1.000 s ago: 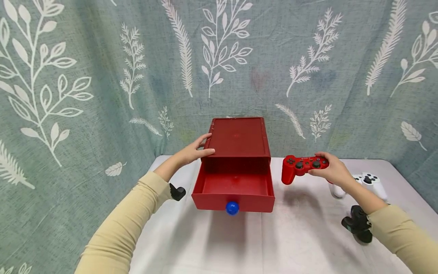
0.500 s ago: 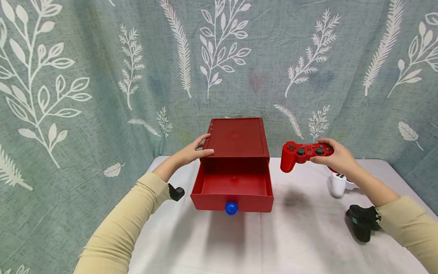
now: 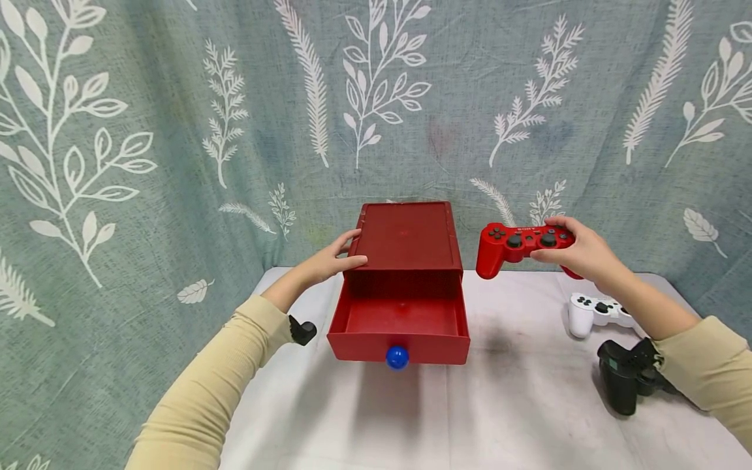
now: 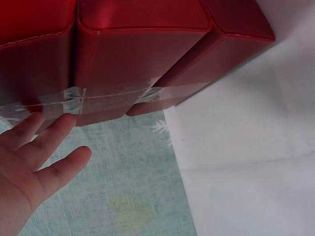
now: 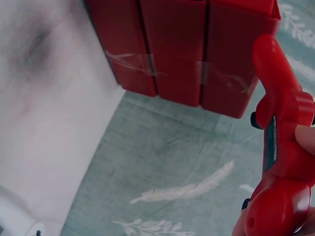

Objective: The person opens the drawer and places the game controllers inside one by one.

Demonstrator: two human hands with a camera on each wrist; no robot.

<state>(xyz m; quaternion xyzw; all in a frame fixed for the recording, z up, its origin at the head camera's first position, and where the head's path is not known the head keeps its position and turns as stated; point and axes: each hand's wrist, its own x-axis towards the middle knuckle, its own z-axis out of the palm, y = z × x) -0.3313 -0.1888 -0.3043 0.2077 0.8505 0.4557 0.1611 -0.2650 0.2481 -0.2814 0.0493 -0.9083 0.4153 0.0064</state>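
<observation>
Right of the red drawer box [image 3: 408, 236], the right hand [image 3: 587, 256] holds a red controller [image 3: 525, 248] above the desk [image 3: 511, 405], fingers pinching one end; at the box's left side, the left hand [image 3: 329, 261] has fingers spread.

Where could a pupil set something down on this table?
Bare table lies before the drawer, and between it and the white controller and black controller. The drawer's visible floor is bare. Crowding: right, around those controllers and the right sleeve; left, where the left sleeve reaches over.
</observation>
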